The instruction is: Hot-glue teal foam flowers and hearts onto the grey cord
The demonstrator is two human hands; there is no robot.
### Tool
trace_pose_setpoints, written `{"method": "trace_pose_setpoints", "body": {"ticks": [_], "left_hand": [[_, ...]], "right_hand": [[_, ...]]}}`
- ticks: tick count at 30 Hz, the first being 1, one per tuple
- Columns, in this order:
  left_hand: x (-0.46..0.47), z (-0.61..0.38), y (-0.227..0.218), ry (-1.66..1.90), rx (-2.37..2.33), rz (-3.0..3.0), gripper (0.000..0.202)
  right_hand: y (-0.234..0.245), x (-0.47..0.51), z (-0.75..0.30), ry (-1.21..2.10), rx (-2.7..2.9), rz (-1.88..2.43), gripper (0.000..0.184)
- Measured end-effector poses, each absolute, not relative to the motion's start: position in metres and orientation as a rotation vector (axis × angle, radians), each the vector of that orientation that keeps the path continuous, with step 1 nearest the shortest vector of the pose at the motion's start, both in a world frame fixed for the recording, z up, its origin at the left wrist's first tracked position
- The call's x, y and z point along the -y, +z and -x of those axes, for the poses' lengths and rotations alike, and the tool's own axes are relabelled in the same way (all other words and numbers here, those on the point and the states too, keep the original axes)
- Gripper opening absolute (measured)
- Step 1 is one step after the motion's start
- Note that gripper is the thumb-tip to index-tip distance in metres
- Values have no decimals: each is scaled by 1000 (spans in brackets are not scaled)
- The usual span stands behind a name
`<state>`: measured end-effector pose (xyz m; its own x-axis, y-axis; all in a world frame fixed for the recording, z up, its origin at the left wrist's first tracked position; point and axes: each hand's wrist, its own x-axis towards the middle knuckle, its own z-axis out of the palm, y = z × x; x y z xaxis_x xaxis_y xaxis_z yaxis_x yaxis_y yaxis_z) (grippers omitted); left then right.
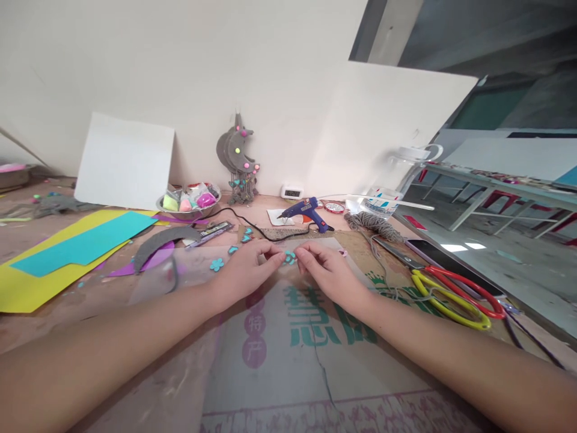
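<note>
Above a printed cardboard sheet (279, 373), a small teal flower cutout (290, 258) is pinched between my two hands. The thumb and forefinger of my left hand (247, 270) grip its left edge. My right hand (331, 273) has its fingertips closed at the flower's right edge. A thin grey thread (322, 367) runs down the sheet below; whether it reaches the flower I cannot tell. Another teal flower (217, 264) lies left of my left hand, with small teal hearts (233, 249) close to its knuckles.
Behind my hands lies a blue glue gun (309, 210). To the right are red-and-yellow scissors (451, 294), a phone (455, 264), grey yarn (376, 225) and a clear jug (392, 180). Coloured sheets (49, 264) and a clay bowl (211, 210) sit left. A moon ornament (237, 153) hangs against the wall.
</note>
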<state>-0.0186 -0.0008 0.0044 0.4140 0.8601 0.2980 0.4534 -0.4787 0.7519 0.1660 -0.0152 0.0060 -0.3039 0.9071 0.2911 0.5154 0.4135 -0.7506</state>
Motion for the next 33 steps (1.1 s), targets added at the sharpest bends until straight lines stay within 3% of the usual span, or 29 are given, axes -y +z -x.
{"method": "trace_pose_setpoints", "body": {"ticks": [7, 15, 25, 33], "left_hand": [[0, 19, 3, 922, -1100, -2171, 28], [-1, 20, 1, 948, -1063, -2150, 34], [0, 19, 2, 933, -1127, -2109, 24], [0, 20, 3, 908, -1068, -2116, 29]], "right_hand": [[4, 15, -165, 796, 1920, 1167, 23], [4, 15, -164, 778, 1914, 1197, 24], [5, 16, -166, 803, 1911, 1207, 32], [3, 14, -165, 752, 1942, 1222, 25]]}}
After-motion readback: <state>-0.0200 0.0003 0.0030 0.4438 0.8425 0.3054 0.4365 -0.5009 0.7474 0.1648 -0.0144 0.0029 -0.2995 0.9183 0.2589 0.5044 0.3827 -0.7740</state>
